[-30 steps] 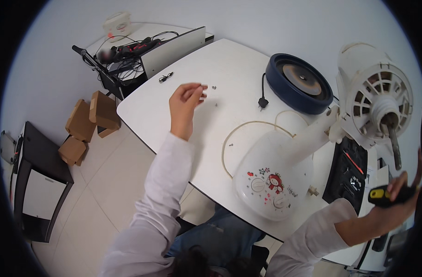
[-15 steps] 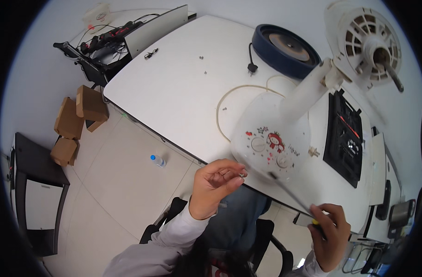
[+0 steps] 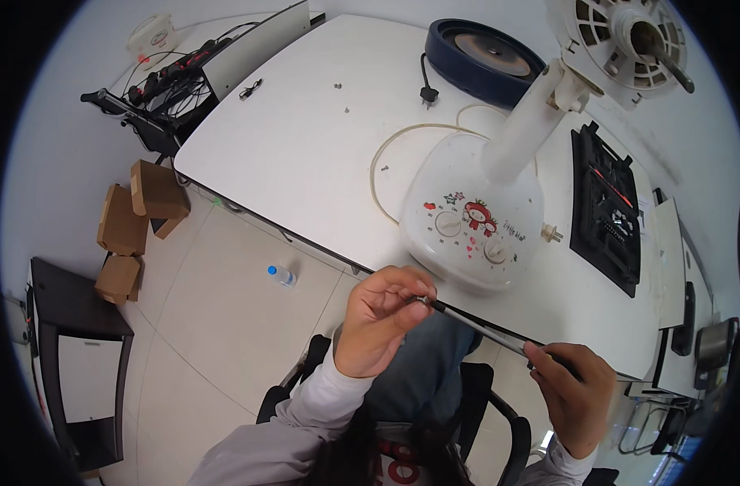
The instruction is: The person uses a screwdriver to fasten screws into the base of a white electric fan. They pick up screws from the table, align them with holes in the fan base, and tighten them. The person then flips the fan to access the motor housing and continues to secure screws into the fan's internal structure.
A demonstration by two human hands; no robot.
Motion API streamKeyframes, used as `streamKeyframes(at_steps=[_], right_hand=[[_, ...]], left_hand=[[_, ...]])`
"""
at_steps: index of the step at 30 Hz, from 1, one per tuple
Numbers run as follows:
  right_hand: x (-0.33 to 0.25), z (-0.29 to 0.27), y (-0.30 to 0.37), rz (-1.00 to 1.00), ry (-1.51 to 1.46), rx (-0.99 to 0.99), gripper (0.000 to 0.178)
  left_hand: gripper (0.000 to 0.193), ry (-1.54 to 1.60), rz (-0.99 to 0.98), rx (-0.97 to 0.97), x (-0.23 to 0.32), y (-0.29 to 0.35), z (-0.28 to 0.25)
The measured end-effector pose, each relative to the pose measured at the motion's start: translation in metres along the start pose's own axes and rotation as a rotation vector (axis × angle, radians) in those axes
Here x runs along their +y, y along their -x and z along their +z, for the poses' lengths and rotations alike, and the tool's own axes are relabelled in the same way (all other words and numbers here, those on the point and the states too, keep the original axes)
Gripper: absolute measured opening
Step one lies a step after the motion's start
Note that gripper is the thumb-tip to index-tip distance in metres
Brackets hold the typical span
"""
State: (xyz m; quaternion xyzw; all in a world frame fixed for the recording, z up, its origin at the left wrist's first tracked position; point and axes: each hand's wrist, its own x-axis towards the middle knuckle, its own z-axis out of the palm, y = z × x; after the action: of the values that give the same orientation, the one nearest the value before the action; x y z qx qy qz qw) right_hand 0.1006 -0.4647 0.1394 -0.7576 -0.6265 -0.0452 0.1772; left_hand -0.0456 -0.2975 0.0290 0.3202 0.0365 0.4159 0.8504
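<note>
My left hand (image 3: 376, 326) pinches a small metal screw (image 3: 423, 300) between thumb and fingertips, over the table's front edge. Closed round the handle end of a long-shafted screwdriver (image 3: 482, 327) is my right hand (image 3: 579, 397). The screwdriver's dark tip meets the screw or stops just beside it; I cannot tell which. Beyond both hands stands a white electric fan (image 3: 435, 206), its base printed with a red cartoon and fitted with two dials. Its neck leans right to an uncovered motor housing (image 3: 629, 40) with a bare shaft.
On the white table (image 3: 289, 138) lie several loose screws (image 3: 384, 168), a black-plugged cord (image 3: 428, 94) and a round dark blue fan part (image 3: 483, 61). An open black tool case (image 3: 605, 211) is at the right. Cardboard boxes (image 3: 123, 219) and a bottle (image 3: 281, 276) are on the floor.
The screwdriver has swung down and its tip has come to the screw at my left fingertips. My left hand keeps its pinch. The view has shifted slightly.
</note>
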Motion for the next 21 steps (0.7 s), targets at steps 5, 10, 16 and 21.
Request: streamKeyframes(at_steps=[5,10,16,21], right_hand=[[0.0011,0.0014,0.0011,-0.016,0.021,0.003,0.037],[0.0046,0.0009,0.0031,-0.047,0.054,-0.013,0.039],[0.0050,-0.0006,0.0008,-0.061,0.074,-0.036,0.042],[0.0074,0.0090,-0.0007,-0.078,-0.052,-0.029,0.041]], left_hand=[[0.020,-0.052,-0.017,0.049,0.0019,0.0009,0.0060],[0.020,-0.080,-0.014,0.030,0.0010,0.0021,0.0035],[0.021,-0.136,-0.030,0.031,-0.0002,-0.0001,0.0014],[0.018,0.070,-0.024,-0.017,-0.0058,-0.0004,-0.0022]])
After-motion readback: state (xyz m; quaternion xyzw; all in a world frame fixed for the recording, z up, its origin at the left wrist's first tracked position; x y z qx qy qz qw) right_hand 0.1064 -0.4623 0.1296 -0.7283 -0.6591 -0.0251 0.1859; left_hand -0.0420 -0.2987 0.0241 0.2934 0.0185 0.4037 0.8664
